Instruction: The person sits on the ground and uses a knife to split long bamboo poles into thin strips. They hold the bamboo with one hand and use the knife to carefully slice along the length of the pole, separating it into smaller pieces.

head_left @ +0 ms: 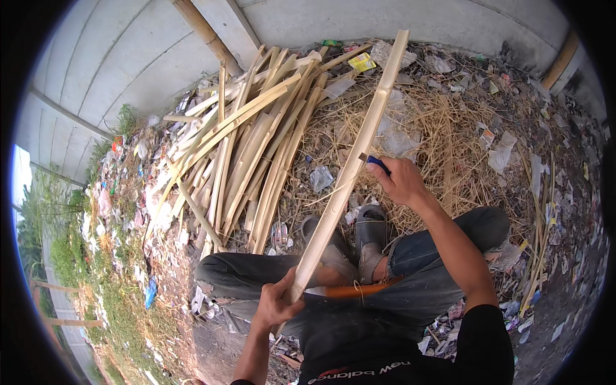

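Note:
A long, pale split-bamboo strip (350, 183) slants from my lap up toward the wall. My left hand (280, 301) is closed round its near end. In my right hand (401, 181) is a blue-handled knife (377, 164), fingers wrapped round the handle. Its short blade lies against the strip's edge about halfway along. Across my lap, below my sandals (370, 234), lies a long orange object (362, 290) with a pale tip at its left; its kind is unclear.
A large heap of split bamboo strips (256, 147) lies ahead to the left. Thin shavings (443, 138) and plastic litter cover the ground in front. A concrete wall (385, 19) with bamboo poles (208, 35) stands beyond. Weeds (122, 289) grow at left; thin sticks (539, 237) lie at right.

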Motion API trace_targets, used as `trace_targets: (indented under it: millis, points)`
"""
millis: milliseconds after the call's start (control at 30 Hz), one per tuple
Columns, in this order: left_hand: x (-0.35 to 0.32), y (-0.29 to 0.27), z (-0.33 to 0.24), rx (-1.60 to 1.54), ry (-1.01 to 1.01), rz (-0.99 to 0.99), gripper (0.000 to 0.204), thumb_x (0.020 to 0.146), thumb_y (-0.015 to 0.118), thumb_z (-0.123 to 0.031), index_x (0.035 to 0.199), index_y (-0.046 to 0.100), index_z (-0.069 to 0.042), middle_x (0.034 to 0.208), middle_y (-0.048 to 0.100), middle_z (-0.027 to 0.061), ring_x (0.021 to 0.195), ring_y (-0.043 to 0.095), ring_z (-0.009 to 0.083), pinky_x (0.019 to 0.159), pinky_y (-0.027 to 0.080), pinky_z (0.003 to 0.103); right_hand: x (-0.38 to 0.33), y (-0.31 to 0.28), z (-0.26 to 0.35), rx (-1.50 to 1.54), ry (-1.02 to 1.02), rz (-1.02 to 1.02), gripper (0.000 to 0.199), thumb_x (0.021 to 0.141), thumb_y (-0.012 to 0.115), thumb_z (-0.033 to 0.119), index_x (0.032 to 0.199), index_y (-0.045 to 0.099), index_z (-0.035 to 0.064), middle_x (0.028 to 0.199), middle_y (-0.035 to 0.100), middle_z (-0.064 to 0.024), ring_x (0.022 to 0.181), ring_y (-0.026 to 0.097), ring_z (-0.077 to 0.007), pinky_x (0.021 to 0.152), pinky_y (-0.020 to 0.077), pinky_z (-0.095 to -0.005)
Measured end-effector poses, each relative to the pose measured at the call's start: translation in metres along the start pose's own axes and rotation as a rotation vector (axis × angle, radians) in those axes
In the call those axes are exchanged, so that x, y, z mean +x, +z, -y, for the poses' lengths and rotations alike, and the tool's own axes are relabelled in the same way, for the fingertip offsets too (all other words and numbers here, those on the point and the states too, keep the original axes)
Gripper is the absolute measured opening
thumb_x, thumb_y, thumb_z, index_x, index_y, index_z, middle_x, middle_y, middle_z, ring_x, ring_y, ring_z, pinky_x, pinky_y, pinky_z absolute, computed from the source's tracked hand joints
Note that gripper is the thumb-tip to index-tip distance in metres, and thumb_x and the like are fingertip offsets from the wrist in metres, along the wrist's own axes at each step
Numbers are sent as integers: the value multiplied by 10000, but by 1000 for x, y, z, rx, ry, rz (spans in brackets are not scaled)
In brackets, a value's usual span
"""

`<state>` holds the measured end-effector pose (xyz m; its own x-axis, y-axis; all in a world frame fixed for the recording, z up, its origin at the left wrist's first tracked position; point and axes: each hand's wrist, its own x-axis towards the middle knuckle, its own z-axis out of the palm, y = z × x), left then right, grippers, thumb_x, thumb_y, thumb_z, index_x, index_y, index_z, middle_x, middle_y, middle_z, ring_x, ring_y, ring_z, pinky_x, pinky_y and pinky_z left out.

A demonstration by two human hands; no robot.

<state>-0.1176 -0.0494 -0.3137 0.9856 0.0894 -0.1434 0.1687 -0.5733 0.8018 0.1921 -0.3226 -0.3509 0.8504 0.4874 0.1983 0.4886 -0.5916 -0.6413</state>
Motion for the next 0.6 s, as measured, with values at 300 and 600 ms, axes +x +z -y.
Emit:
trace_targets:
  millis: [300, 600]
  points:
    - [-36, -7, 23, -20, -35, 157, 725, 666, 773, -100, 1354, 608, 55, 787, 730, 150, 730, 697, 98, 679, 531, 254, 22, -112, -103, 1096, 593, -775, 616, 1018, 468, 632, 757, 498, 74, 588, 435, -14, 472, 378, -140, 494, 336, -336]
    - [-3, 5, 9, 29, 65, -90, 700, 711, 800, -139, 1354, 597, 45, 741, 687, 160, 697, 753, 208, 659, 553, 295, -79, -280, 75, 1950, -1008, 391, 358, 955, 617, 194, 631, 554, 56, 594, 614, -106, 508, 629, -220, 457, 525, -347]
